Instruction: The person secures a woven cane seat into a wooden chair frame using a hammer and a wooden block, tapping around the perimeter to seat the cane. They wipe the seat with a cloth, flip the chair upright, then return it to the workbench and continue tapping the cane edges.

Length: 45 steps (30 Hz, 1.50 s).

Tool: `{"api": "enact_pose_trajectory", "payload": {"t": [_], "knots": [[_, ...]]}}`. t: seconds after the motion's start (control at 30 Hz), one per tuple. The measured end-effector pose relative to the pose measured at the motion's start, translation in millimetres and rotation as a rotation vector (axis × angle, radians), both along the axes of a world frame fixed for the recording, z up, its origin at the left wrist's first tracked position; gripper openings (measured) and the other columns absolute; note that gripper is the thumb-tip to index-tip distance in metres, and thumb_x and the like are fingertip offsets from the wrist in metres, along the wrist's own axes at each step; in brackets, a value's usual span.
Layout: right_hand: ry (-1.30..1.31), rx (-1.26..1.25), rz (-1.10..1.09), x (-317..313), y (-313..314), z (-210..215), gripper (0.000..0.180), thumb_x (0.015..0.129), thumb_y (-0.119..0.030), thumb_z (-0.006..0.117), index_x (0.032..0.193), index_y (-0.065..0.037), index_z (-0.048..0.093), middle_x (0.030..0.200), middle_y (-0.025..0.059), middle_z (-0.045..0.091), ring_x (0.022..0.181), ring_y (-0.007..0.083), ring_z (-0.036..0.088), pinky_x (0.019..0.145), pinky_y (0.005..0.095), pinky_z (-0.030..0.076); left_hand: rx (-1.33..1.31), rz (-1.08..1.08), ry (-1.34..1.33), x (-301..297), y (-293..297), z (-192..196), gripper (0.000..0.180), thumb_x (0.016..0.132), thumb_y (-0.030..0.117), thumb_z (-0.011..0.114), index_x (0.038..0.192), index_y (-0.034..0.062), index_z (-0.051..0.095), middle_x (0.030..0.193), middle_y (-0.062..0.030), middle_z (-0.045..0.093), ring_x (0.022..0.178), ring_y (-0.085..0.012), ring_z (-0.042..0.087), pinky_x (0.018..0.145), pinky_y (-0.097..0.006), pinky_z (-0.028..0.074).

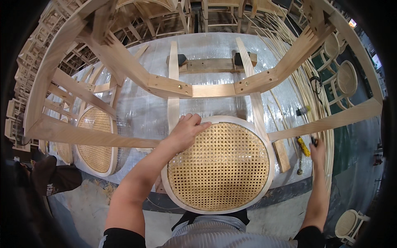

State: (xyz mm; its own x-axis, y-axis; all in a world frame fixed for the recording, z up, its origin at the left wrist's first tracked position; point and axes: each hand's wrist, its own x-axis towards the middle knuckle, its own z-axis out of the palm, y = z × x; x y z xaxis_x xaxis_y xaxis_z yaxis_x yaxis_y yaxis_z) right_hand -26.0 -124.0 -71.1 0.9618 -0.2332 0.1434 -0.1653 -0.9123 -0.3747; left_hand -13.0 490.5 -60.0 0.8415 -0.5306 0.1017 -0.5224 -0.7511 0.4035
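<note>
A pale wooden chair frame lies before me, its rounded panel of woven cane (219, 165) facing up inside a white-toned wooden rim (271, 165). My left hand (185, 132) is closed at the panel's upper left edge. Its index finger lies along the groove where cane meets rim, by a short light strip (215, 122). Off to the right, my right hand (317, 153) is closed around a small dark thing that I cannot make out. Just left of that hand lies a tool with a yellow handle (303, 146), next to a wooden block (281, 156).
Another cane-panelled chair frame (97, 140) rests at the left on the plastic-covered table (206, 45). Long rattan canes (324, 120) run down the right side. A wooden bar with black pads (211, 65) lies behind the frame. Stools (345, 78) stand at the right.
</note>
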Motion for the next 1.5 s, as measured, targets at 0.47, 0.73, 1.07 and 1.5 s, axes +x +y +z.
{"api": "enact_pose_trajectory", "payload": {"t": [0.47, 0.73, 1.07, 1.5], "knots": [[0.173, 0.632, 0.191, -194, 257, 16, 0.036, 0.105, -0.018, 0.068, 0.133, 0.003, 0.061, 0.092, 0.0097, 0.068, 0.076, 0.0138, 0.060, 0.069, 0.0309, 0.051, -0.021, 0.029, -0.029, -5, 0, 0, 0.065, 0.085, -0.011, 0.059, 0.140, 0.0203, 0.072, 0.117, -0.0107, 0.059, 0.112, -0.0322, 0.055, 0.100, -0.043, 0.044], [0.027, 0.403, 0.309, -126, 357, 19, 0.041, 0.109, -0.010, 0.053, 0.149, -0.001, 0.056, 0.107, 0.0212, 0.073, 0.087, 0.0326, 0.072, 0.079, 0.0399, 0.056, -0.006, 0.037, -0.031, -8, 3, 2, 0.062, 0.084, -0.009, 0.061, 0.137, 0.0209, 0.074, 0.118, -0.0106, 0.059, 0.117, -0.0314, 0.056, 0.102, -0.044, 0.044], [0.010, 0.292, 0.347, -124, 362, 14, 0.047, 0.107, -0.007, 0.058, 0.154, -0.004, 0.054, 0.099, 0.0227, 0.071, 0.082, 0.0384, 0.071, 0.074, 0.0459, 0.055, -0.022, 0.067, -0.015, -6, 2, -3, 0.056, 0.080, -0.003, 0.070, 0.132, 0.0192, 0.077, 0.117, -0.0057, 0.061, 0.116, -0.0282, 0.056, 0.104, -0.044, 0.046], [-0.094, 0.385, 0.330, -124, 366, 19, 0.048, 0.108, -0.007, 0.056, 0.156, -0.006, 0.053, 0.097, 0.0201, 0.073, 0.077, 0.0297, 0.070, 0.073, 0.0376, 0.054, -0.029, 0.084, -0.052, -6, 4, -6, 0.051, 0.081, 0.000, 0.071, 0.128, 0.0161, 0.078, 0.116, -0.0051, 0.062, 0.115, -0.0281, 0.057, 0.103, -0.045, 0.046]]}}
